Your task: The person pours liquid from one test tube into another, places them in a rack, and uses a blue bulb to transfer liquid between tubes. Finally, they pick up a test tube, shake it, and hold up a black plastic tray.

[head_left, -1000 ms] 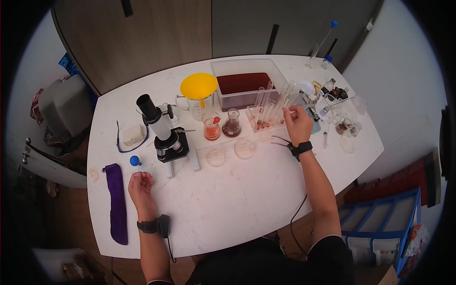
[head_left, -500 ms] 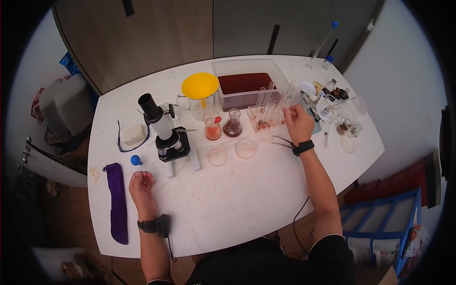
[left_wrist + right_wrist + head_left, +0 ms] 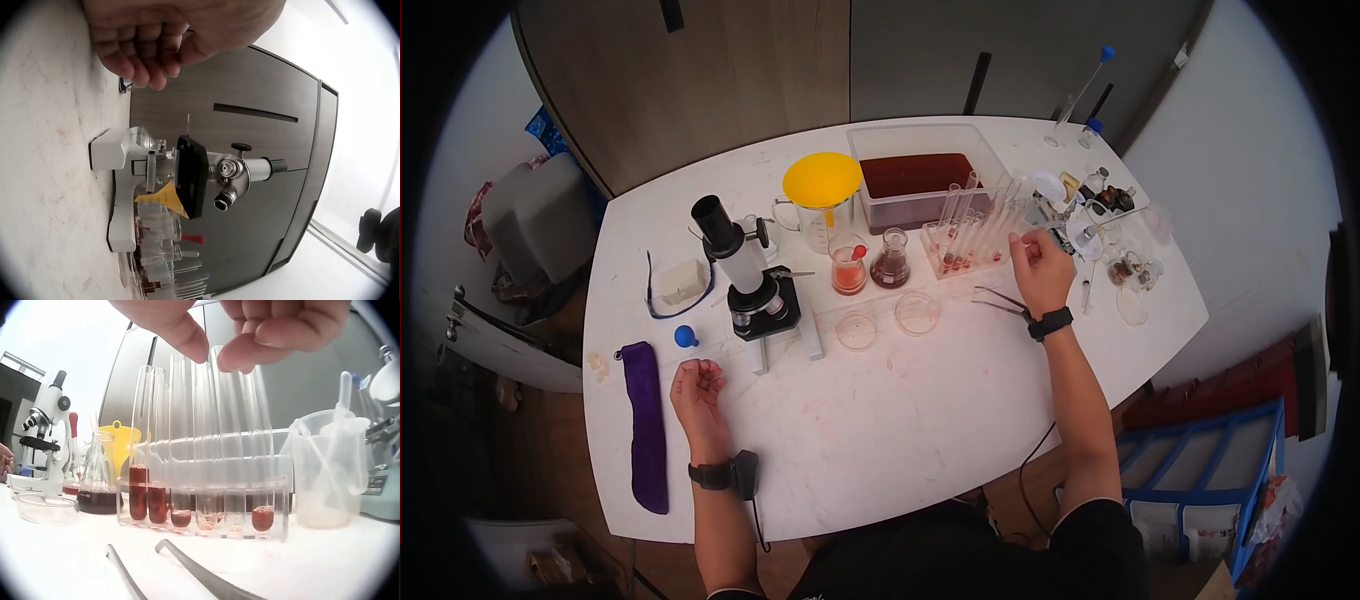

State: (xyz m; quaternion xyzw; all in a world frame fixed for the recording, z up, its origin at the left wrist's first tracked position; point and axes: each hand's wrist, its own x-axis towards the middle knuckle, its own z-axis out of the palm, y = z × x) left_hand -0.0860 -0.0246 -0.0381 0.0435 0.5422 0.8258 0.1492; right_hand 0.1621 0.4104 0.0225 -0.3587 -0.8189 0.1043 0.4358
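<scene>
My right hand is just right of a clear test tube rack. In the right wrist view its thumb and index finger are slightly apart near the tube tops, holding nothing that shows. Several glass test tubes stand in the rack, some tall with red liquid, such as a test tube at its left end; others hold only a little at the bottom. Metal tongs lie in front of the rack, below my right wrist. My left hand rests on the table, fingers loosely curled, below a blue rubber bulb.
A microscope, two flasks including a dark one, petri dishes and a yellow funnel on a jug stand mid-table. Behind is a tub with dark red contents. A purple cloth pouch lies left; small glassware sits right.
My right hand has drawn away from the tubes, a little to the right and towards me. My left hand has stayed in place on the table.
</scene>
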